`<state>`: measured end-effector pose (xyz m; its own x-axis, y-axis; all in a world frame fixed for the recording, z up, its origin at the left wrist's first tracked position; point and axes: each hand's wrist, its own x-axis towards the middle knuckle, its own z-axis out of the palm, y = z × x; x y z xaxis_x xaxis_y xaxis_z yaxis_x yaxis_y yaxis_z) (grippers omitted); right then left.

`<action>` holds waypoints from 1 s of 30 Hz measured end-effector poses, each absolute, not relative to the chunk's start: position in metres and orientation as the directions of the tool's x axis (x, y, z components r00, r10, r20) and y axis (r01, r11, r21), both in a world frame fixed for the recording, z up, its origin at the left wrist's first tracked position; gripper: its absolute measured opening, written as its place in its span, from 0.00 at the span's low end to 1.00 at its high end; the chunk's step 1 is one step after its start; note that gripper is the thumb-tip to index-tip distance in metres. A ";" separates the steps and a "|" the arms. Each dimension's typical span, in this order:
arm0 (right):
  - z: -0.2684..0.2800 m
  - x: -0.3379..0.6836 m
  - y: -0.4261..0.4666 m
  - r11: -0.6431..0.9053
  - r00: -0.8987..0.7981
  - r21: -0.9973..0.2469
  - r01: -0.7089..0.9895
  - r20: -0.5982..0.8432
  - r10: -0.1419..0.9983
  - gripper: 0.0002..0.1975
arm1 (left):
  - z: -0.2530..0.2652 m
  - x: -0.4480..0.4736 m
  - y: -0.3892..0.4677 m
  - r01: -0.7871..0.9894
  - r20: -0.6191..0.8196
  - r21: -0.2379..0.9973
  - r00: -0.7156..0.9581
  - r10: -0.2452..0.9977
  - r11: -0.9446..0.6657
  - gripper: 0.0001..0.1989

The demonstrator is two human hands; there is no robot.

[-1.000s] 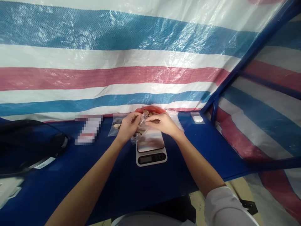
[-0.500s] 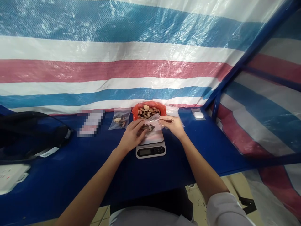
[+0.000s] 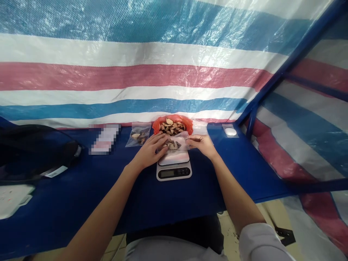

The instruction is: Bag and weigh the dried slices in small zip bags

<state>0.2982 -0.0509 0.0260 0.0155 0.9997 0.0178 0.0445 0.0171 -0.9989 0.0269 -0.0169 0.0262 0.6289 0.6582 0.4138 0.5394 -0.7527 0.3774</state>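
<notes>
A clear plastic bag (image 3: 176,143) with several dark, pale-edged dried slices inside is held over the white kitchen scale (image 3: 174,173). My left hand (image 3: 149,152) holds its left side, thumb near and fingers on the far side. At the bag's right edge, my right hand (image 3: 202,144) pinches the plastic between thumb and fingers. Just beyond lies an open red plastic bag (image 3: 187,121) full of brown and cream slices (image 3: 172,127). Whether the held bag touches the scale plate I cannot tell.
A second clear bag with slices (image 3: 138,135) lies left of the red bag. Empty clear bags (image 3: 200,127) lie behind my right hand. Farther right is a round white object in a packet (image 3: 230,132). A black bag (image 3: 35,156) and white power strip (image 3: 13,199) occupy the left.
The held bag now lies flatter, with its slices more spread out. My right hand has shifted slightly right, and both hands keep hold of the bag.
</notes>
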 end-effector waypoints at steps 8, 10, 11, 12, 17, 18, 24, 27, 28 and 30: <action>0.035 0.327 -0.063 0.123 0.134 -0.926 0.358 0.181 0.974 0.21 | 0.018 0.001 -0.022 0.635 0.566 0.408 0.388 0.727 -0.656 0.22; 0.033 0.331 -0.068 0.158 0.092 -0.805 0.571 0.255 0.963 0.17 | 0.012 -0.008 -0.024 0.674 0.549 0.372 0.395 0.737 -0.639 0.22; 0.031 0.332 -0.070 0.172 0.058 -0.725 0.667 0.280 0.958 0.16 | 0.009 -0.012 -0.024 0.693 0.538 0.345 0.407 0.738 -0.633 0.22; 0.029 0.332 -0.072 0.187 0.020 -0.639 0.746 0.302 0.953 0.15 | 0.005 -0.015 -0.025 0.711 0.526 0.317 0.419 0.740 -0.628 0.22; 0.008 0.328 -0.080 0.311 -0.222 -0.280 0.908 0.309 0.925 0.18 | -0.009 -0.021 -0.029 0.757 0.469 0.238 0.459 0.755 -0.608 0.25; 0.004 0.327 -0.081 0.315 -0.243 -0.240 0.918 0.287 0.927 0.19 | -0.010 -0.022 -0.030 0.758 0.461 0.233 0.465 0.755 -0.609 0.26; -0.009 0.324 -0.083 0.280 -0.243 -0.191 0.941 0.195 0.950 0.23 | -0.013 -0.022 -0.033 0.752 0.423 0.235 0.491 0.762 -0.615 0.27; -0.009 0.324 -0.083 0.274 -0.239 -0.198 0.941 0.182 0.954 0.24 | -0.014 -0.022 -0.033 0.752 0.390 0.231 0.510 0.767 -0.617 0.27; -0.009 0.324 -0.083 0.273 -0.238 -0.201 0.941 0.180 0.954 0.24 | -0.015 -0.022 -0.033 0.755 0.375 0.226 0.516 0.770 -0.616 0.28; -0.009 0.324 -0.083 0.271 -0.236 -0.205 0.941 0.179 0.955 0.24 | -0.016 -0.022 -0.032 0.762 0.350 0.212 0.525 0.776 -0.612 0.30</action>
